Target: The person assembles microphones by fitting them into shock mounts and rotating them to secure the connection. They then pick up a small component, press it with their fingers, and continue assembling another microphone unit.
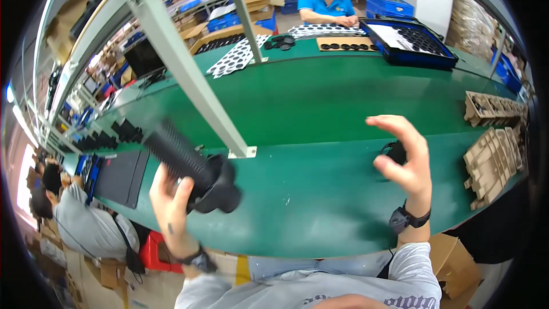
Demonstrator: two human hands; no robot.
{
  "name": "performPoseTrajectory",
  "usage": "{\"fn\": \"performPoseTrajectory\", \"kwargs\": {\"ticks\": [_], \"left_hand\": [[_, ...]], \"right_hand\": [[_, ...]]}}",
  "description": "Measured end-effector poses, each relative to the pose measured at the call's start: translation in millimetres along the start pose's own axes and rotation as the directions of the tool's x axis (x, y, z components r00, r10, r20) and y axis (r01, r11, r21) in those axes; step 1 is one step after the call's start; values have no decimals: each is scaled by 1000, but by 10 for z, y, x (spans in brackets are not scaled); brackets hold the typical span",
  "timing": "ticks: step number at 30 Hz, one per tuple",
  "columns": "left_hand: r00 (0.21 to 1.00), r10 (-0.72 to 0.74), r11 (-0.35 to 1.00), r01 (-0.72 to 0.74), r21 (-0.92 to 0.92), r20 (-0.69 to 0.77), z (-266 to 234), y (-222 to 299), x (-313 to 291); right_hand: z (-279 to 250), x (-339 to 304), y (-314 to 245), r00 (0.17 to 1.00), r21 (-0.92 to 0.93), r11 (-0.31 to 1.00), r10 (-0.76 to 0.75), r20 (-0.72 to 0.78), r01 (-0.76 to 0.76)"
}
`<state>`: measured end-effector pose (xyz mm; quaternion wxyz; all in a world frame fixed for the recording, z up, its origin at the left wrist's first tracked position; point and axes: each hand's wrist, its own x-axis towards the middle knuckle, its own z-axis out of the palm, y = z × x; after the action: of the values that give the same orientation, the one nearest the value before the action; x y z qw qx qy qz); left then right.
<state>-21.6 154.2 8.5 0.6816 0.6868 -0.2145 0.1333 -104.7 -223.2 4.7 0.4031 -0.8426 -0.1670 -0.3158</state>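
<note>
My left hand is closed around a black plastic part, held tilted above the green bench. It has a ribbed cylinder and a wider, lobed end; motion blurs it, and its exact kind is unclear. Over the right side of the bench, my right hand has its thumb and fingers apart with nothing between them. Just behind it a small black object rests on the bench, partly hidden by the hand.
A metal post stands on the bench ahead. Moulded brown trays lie at the right, with a dark flat mat and black parts at the left. Across the bench, a person in blue works beside a blue crate.
</note>
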Motion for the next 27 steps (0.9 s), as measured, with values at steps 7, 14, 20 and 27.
{"fn": "performPoseTrajectory", "kwargs": {"ticks": [7, 14, 20, 27], "left_hand": [[973, 100, 822, 39, -568, 210, 1073, 32, 410], [978, 201, 774, -122, -621, 58, 1501, -107, 389], [968, 241, 896, -252, -366, -76, 1599, -144, 356], [979, 183, 942, -202, -267, -95, 1580, -126, 355]], "right_hand": [[655, 432, -438, 979, 291, 935, -194, -54, 202], [802, 519, -264, 886, 531, 819, 66, -459, 215], [823, 494, -52, 867, 626, 757, 171, -469, 189], [794, 514, -75, 906, 631, 775, 241, -347, 36]]}}
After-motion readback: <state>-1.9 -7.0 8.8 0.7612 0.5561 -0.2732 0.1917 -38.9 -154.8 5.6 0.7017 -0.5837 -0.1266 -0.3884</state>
